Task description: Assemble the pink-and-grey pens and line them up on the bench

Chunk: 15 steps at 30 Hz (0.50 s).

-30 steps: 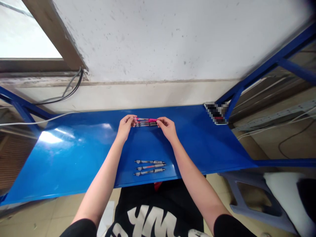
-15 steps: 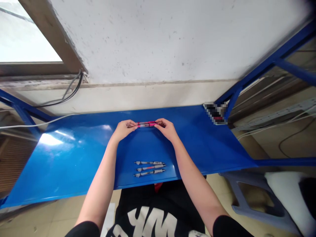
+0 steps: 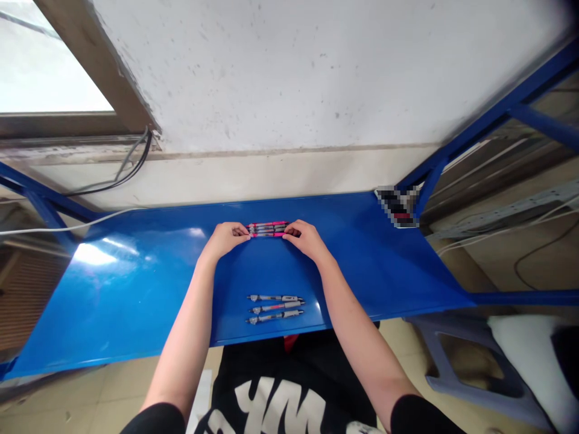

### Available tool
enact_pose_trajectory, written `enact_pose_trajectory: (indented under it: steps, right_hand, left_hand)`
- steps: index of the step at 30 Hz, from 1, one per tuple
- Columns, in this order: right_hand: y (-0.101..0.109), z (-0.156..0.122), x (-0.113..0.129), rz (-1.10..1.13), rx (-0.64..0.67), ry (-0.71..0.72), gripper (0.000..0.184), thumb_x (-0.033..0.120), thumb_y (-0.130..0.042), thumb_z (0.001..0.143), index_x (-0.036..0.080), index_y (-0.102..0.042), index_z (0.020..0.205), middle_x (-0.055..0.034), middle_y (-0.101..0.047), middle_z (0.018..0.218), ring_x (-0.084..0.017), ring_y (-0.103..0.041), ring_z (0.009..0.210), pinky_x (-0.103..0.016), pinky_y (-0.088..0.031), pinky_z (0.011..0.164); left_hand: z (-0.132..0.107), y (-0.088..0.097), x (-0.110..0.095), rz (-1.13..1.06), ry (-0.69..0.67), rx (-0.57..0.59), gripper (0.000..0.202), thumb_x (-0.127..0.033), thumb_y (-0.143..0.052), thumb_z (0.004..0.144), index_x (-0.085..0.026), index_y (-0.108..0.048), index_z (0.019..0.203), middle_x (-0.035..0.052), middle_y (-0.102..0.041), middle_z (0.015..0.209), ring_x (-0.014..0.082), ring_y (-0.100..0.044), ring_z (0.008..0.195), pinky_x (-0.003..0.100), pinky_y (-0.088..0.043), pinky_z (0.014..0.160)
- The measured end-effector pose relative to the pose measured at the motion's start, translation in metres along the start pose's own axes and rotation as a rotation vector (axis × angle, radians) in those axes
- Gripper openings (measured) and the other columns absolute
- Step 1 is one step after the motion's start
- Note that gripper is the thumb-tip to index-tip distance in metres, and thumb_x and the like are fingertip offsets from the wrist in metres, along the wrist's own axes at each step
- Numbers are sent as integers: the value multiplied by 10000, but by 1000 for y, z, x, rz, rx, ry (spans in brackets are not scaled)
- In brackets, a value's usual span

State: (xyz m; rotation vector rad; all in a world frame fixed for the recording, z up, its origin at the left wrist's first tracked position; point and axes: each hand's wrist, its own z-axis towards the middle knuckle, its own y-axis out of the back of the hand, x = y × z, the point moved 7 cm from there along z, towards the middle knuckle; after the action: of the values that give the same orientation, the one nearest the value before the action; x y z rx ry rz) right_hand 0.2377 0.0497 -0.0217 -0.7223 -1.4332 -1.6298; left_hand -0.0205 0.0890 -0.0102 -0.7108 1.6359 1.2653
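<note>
A tight row of several pens [image 3: 268, 229], some with bright pink parts and some greyish, lies across the blue table [image 3: 362, 271] near its back. The fingers of my left hand [image 3: 228, 237] are closed on the left ends, and my right hand [image 3: 305, 237] pinches the right ends, so the tips there are partly hidden. Closer to me, three grey pens [image 3: 275, 308] lie side by side, untouched, roughly parallel to the table's front edge.
A blurred-out object [image 3: 400, 208] stands at the table's back right corner. White cable [image 3: 67, 230] runs over the left back corner. Blue frame bars [image 3: 470, 126] rise at both sides, and a grey stool [image 3: 479, 361] stands on the floor at right.
More pens now show between my hands, lined up in one row, where fewer pink ones showed before. Both hands have shifted only slightly. The three near pens lie as they did.
</note>
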Motion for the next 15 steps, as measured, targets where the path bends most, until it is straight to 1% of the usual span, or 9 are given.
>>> enact_pose_trajectory:
  steps: [4, 9, 15]
  right_hand:
    - [-1, 0, 0, -38, -5, 16, 140, 354, -742, 856, 220, -741, 816, -20, -629, 834, -164, -567, 679, -331, -499, 713]
    - [-2, 0, -1, -91, -23, 23, 117, 325, -717, 872, 213, -728, 840, -25, -615, 876, -155, -556, 677, -328, -505, 724]
    - [-3, -1, 0, -118, -28, 26, 95, 283, -703, 877, 206, -693, 824, -20, -594, 850, -156, -552, 669, -316, -507, 719]
  left_hand:
    - [0, 0, -1, 98, 7, -15, 71, -247, -838, 693, -220, -773, 704, 53, -730, 682, 211, -641, 656, 304, -462, 623]
    - [0, -1, -6, 58, -3, -23, 98, -255, -848, 673, -213, -760, 680, 47, -711, 653, 199, -612, 625, 293, -440, 591]
    - [-2, -3, -8, 220, 63, 26, 111, -295, -778, 739, -192, -747, 768, 35, -726, 711, 189, -642, 687, 296, -481, 670]
